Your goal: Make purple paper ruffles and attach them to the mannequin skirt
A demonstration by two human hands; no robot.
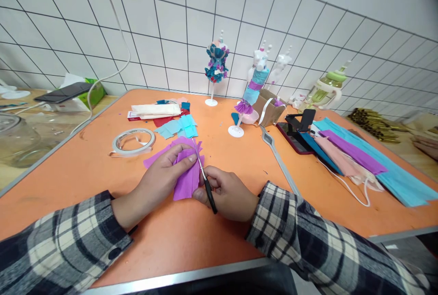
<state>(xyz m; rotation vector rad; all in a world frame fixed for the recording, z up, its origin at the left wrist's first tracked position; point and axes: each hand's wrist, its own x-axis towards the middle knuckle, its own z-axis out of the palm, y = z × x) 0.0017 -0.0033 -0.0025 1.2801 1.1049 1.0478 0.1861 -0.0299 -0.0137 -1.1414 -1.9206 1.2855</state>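
Observation:
My left hand [166,167] is closed on folded purple crepe paper [186,184], with the thumb pressing on top. More of the same paper spreads out to the left under the fingers. In my right hand [228,190] is a pair of scissors [207,190] with black handles, seen nearly edge-on. Their slim metal blades lie along the right side of the purple paper, pointing away from me. I cannot tell how far apart the blades are. Just beyond the paper are light blue paper pieces [178,127].
A roll of white tape [133,141] lies at left, near a white packet [155,111]. Decorated dress-form stands [211,102] [236,131] rise at the back beside a cardboard box [270,108]. On the right are a phone [294,139] and coloured paper strips [383,167].

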